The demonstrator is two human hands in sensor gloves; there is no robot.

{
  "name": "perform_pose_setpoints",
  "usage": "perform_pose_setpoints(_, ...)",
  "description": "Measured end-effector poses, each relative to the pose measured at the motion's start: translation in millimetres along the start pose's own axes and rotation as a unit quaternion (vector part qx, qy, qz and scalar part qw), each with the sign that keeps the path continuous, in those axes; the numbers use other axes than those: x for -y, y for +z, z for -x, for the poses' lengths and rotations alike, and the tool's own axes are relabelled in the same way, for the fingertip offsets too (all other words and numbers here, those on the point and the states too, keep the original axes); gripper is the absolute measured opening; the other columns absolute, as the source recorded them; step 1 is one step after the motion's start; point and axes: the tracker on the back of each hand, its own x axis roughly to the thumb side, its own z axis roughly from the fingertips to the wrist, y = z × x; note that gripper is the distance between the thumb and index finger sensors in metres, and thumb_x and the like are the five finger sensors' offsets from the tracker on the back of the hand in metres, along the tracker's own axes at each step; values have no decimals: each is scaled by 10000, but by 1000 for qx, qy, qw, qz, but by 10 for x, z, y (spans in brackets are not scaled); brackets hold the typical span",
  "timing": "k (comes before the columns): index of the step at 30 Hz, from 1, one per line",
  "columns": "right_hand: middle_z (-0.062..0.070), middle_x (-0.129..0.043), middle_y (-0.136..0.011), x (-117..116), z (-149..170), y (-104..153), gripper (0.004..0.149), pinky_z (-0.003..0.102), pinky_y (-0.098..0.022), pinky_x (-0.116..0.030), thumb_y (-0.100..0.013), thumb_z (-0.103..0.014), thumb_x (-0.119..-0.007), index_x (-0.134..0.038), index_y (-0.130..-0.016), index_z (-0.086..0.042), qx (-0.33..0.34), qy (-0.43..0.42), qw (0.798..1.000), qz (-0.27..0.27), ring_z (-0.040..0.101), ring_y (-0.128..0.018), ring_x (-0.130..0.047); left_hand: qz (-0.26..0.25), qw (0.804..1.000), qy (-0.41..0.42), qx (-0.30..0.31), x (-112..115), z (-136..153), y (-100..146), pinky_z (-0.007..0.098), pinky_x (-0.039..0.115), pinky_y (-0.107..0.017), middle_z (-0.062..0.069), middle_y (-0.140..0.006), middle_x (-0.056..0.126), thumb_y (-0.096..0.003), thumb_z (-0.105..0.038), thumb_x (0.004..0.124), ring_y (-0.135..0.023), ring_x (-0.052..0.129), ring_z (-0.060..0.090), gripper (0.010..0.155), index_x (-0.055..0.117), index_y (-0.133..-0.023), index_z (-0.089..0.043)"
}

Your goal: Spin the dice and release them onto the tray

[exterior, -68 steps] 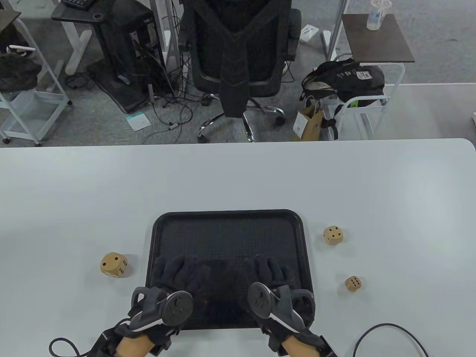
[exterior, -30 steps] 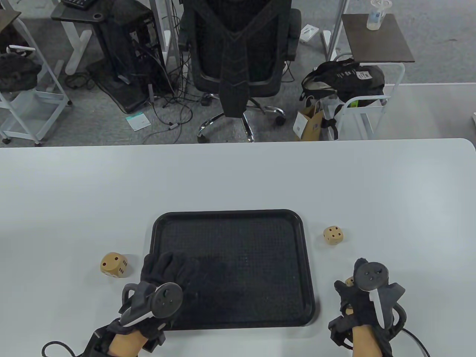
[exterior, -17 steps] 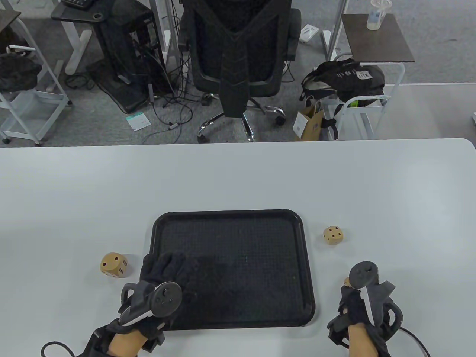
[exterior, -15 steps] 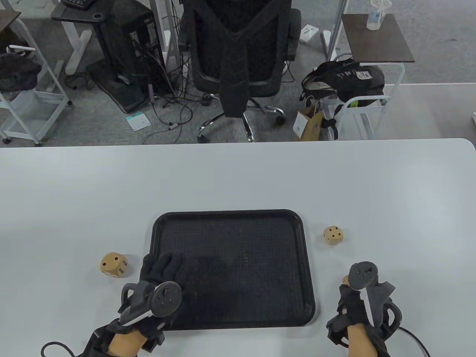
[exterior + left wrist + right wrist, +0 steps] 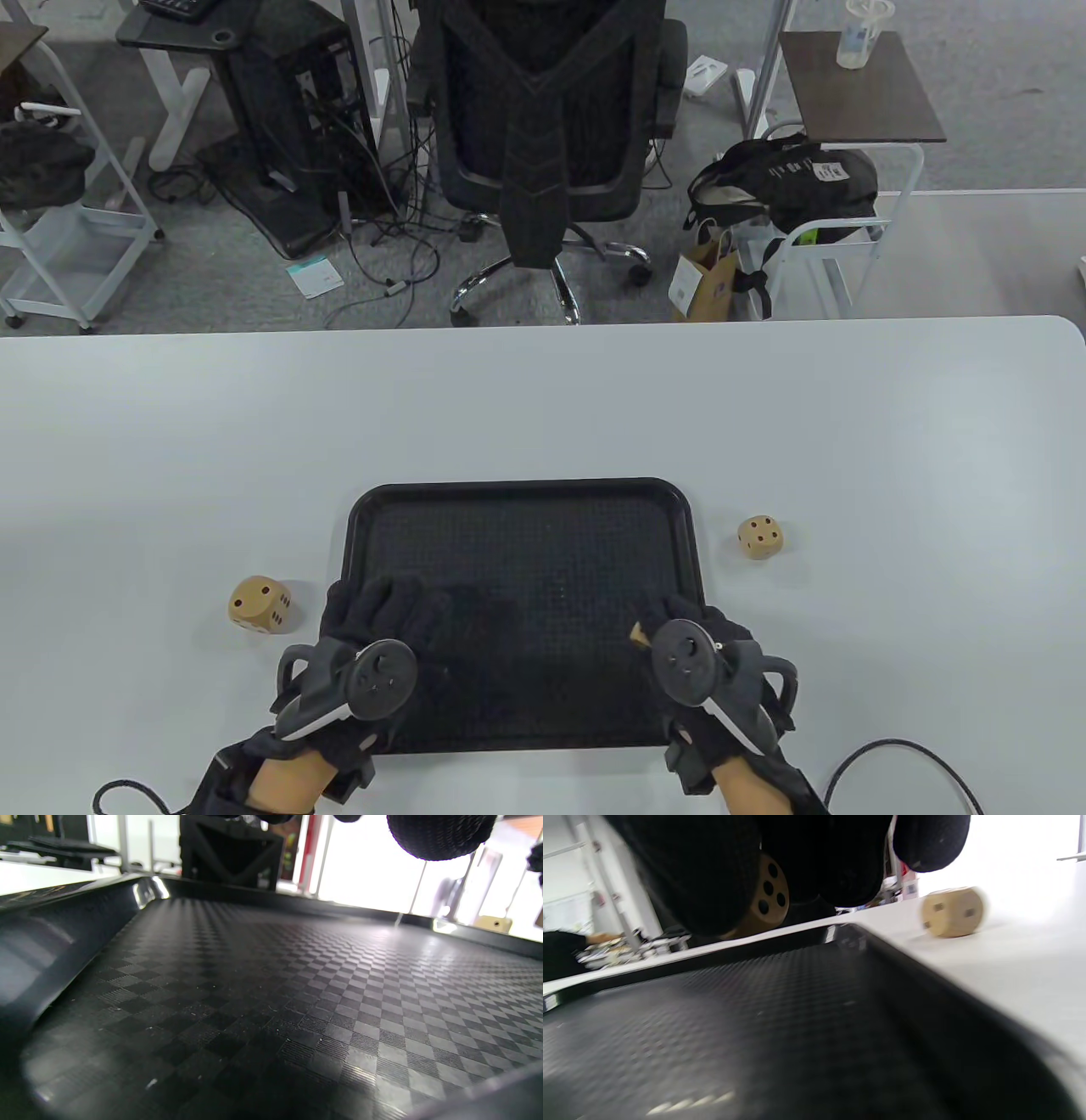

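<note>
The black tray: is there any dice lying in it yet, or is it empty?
Empty. The tray floor is bare; the right hand holds a small dice above it.

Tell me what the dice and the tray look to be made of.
Dice: likely wood, matte tan faces with rounded corners and dark recessed pips, shown close in the right hand.
Tray: probably plastic, black, with a glossy raised rim that catches highlights and a floor moulded in a fine checkered texture.

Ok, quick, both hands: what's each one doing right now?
Left hand: open, fingers resting on the tray, holding nothing.
Right hand: closed on the small die, above the tray.
</note>
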Motion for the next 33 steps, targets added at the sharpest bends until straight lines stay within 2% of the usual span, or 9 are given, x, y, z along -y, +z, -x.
perform_pose_setpoints(9, -13, -686, -1029, -279, -624, -283, 593, 564, -702, -613, -400, -280, -875, -678, -944, -411, 53, 85, 984, -149, 272, -910, -759, 1, 1000, 4, 1, -9, 6, -2, 736, 134, -762, 101, -1184, 256, -435, -586, 658, -1110, 331, 457, 754, 336, -1075, -353)
perform_pose_setpoints(16, -66, -664, -1055, -417, -901, -417, 556, 559, -731, -590, -421, -183, -839, -726, -912, -417, 52, 130, 965, -223, 238, -949, -735, 6, 1000, 8, -1, -9, 24, -4, 734, 135, -762, 101, -1183, 249, -434, -586, 658, -1111, 327, 455, 760, 326, -1076, -351)
perform_pose_setpoints(17, -61, -670, -1054, -416, -902, -436, 559, 559, -731, -590, -423, -192, -836, -715, -920, -416, 48, 129, 963, -231, 239, -944, -743, 6, 1000, 9, -1, -10, 27, -6, 735, 135, -762, 101, -1183, 248, -434, -587, 658, -1110, 326, 456, 763, 321, -1076, -350)
perform_pose_setpoints(18, -23, -680, -1052, -398, -879, -474, 575, 561, -731, -582, -428, -278, -826, -656, -961, -409, 28, 129, 961, -242, 258, -911, -767, 8, 1000, 11, -1, -10, 31, -6, 734, 134, -762, 101, -1183, 244, -435, -587, 658, -1110, 322, 457, 767, 312, -1077, -349)
perform_pose_setpoints(19, 17, -802, -968, -348, -818, -541, 623, 571, -719, -587, -400, -469, -769, -622, -994, -353, -15, 123, 968, -218, 284, -820, -840, 8, 1000, 12, -1, -11, 33, -7, 734, 136, -762, 100, -1183, 245, -434, -588, 657, -1110, 323, 456, 768, 310, -1076, -350)
perform_pose_setpoints(20, 39, -914, -849, -329, -791, -566, 647, 566, -689, -625, -367, -542, -709, -685, -966, -299, -34, 113, 972, -205, 298, -699, -913, 8, 1000, 13, -1, -10, 36, -6, 734, 136, -761, 103, -1182, 245, -434, -586, 659, -1110, 321, 458, 767, 311, -1076, -348)
perform_pose_setpoints(22, 82, -919, -822, -229, -651, -650, 697, 577, -670, -615, -348, -585, -669, -691, -968, -267, -83, 57, 976, -191, 341, -665, -897, 8, 1000, 13, -2, -12, 44, -6, 733, 136, -762, 103, -1182, 244, -435, -587, 658, -1110, 321, 457, 765, 316, -1076, -348)
perform_pose_setpoints(27, 72, -801, -959, 29, -349, -711, 725, 585, -705, -560, -360, -610, -652, -613, -1015, -304, -150, -24, 978, -143, 348, -812, -797, 8, 1000, 17, -3, -24, 72, -8, 734, 134, -761, 104, -1182, 243, -434, -586, 658, -1109, 317, 459, 761, 328, -1077, -345)
perform_pose_setpoints(33, -65, -525, -1142, 255, -16, -754, 745, 591, -800, -423, -367, -626, -691, -456, -1051, -449, -207, -21, 976, -72, 288, -1064, -538, 8, 1000, 22, -6, -32, 100, -4, 734, 134, -761, 106, -1182, 247, -435, -584, 659, -1109, 319, 460, 758, 335, -1077, -344)
